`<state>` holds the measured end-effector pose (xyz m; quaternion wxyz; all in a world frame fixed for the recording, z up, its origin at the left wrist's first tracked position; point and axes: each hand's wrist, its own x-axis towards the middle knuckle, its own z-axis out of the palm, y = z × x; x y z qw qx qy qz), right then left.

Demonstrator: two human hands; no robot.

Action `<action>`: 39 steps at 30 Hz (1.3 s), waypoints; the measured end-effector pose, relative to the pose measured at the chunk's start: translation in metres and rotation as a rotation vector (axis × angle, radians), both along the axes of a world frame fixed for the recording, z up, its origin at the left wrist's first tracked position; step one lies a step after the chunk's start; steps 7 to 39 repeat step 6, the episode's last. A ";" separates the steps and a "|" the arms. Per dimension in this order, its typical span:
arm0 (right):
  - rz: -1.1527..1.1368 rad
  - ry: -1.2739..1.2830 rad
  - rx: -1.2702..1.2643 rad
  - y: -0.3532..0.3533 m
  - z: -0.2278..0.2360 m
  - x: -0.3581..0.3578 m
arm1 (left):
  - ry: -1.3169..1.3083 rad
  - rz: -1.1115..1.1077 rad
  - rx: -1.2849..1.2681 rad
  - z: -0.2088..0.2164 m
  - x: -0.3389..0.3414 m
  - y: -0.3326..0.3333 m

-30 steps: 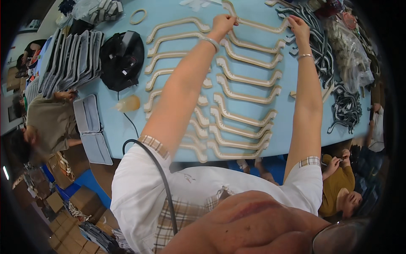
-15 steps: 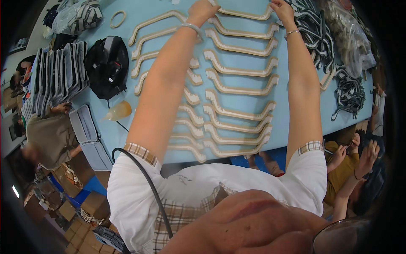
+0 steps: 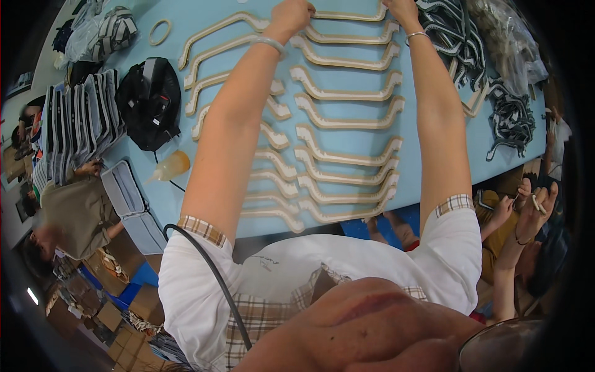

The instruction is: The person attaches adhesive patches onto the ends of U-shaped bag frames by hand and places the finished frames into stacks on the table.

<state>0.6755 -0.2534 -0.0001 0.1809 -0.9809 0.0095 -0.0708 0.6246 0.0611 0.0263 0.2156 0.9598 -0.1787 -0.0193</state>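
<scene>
Two columns of cream bracket-shaped strips (image 3: 347,155) lie on a light blue table (image 3: 446,167). Both my arms reach far across it. My left hand (image 3: 291,12) and my right hand (image 3: 401,7) each grip one end of the farthest cream strip (image 3: 350,15) at the top of the right column. A silver bangle sits on each wrist. The fingertips of both hands are partly cut off by the picture's top edge.
A black bag (image 3: 149,99), a row of grey-blue panels (image 3: 80,124), an amber glue bottle (image 3: 168,166) and a tape ring (image 3: 160,31) lie at left. Black-and-white striped pieces (image 3: 508,118) pile at right. Other people sit at left (image 3: 68,211) and lower right (image 3: 527,235).
The view has shifted so the table and both hands sit higher in the picture. Both hands stay on the far strip's ends; the rows look unchanged.
</scene>
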 end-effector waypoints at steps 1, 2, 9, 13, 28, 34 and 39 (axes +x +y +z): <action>0.021 -0.085 -0.016 -0.004 -0.002 -0.003 | -0.037 -0.027 0.015 0.001 -0.001 -0.002; 0.038 -0.171 -0.036 -0.009 -0.004 -0.006 | -0.038 -0.041 0.009 -0.003 0.001 -0.004; -0.016 -0.356 -0.025 0.013 0.025 -0.026 | -0.106 -0.038 -0.138 -0.018 0.008 0.006; -0.016 -0.356 -0.025 0.013 0.025 -0.026 | -0.106 -0.038 -0.138 -0.018 0.008 0.006; -0.016 -0.356 -0.025 0.013 0.025 -0.026 | -0.106 -0.038 -0.138 -0.018 0.008 0.006; -0.016 -0.356 -0.025 0.013 0.025 -0.026 | -0.106 -0.038 -0.138 -0.018 0.008 0.006; -0.016 -0.356 -0.025 0.013 0.025 -0.026 | -0.106 -0.038 -0.138 -0.018 0.008 0.006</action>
